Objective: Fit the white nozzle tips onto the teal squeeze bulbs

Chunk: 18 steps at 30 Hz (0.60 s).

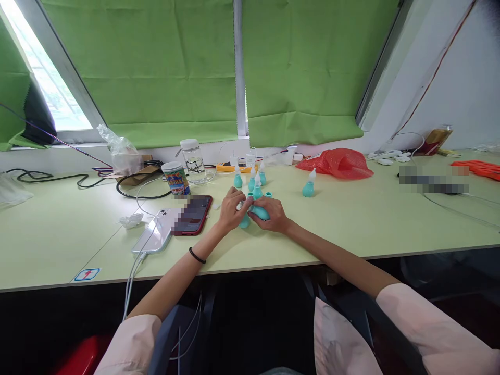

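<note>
My right hand (272,214) is wrapped round a teal rubber bulb (261,212), which lies tilted with its mouth toward my left hand. My left hand (233,209) meets it at that end, its fingers pinched together; what they hold is too small to make out. Just below my fingers another teal bulb (244,222) rests on the table. Several teal bulbs with clear tips stand behind my hands, one of them at the left (238,179). A separate bulb with a clear tip (308,188) stands upright to the right.
On the pale green table (332,224), left of my hands, are a dark phone (194,213), a white phone (156,232) with a cable, a patterned can (176,179) and a glass jar (194,165). A red plastic bag (339,163) lies at the back right.
</note>
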### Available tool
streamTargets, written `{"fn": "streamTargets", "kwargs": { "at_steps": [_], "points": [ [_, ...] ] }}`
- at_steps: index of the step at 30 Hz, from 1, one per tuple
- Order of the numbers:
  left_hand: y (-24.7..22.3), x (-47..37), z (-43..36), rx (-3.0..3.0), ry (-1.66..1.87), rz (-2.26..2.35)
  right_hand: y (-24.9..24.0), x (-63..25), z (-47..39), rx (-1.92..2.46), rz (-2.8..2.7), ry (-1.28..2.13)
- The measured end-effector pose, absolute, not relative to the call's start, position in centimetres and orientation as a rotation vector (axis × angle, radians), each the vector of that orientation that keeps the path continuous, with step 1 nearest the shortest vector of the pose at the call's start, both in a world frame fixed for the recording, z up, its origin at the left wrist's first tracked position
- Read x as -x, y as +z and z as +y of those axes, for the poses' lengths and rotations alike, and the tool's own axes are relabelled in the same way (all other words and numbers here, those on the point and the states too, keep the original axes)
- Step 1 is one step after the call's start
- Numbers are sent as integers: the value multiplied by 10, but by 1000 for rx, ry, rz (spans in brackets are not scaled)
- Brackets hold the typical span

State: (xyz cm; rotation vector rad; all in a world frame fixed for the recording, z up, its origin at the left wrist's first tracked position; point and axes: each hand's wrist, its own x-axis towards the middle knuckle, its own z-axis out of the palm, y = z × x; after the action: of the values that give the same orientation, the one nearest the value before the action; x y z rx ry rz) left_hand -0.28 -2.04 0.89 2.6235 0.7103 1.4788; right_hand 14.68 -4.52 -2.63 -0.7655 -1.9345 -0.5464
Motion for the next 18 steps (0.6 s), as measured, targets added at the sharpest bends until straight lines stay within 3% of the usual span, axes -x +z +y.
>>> {"fn": "streamTargets", "kwargs": {
  "at_steps": [12,18],
  "points": [
    [6,0,-26,-2619,1655,692,-24,-144,-46,814,-1930,-544],
    [10,0,-29,-2394,1398,784,-25,-143,-46,842,-1953,-611]
  ]
}}
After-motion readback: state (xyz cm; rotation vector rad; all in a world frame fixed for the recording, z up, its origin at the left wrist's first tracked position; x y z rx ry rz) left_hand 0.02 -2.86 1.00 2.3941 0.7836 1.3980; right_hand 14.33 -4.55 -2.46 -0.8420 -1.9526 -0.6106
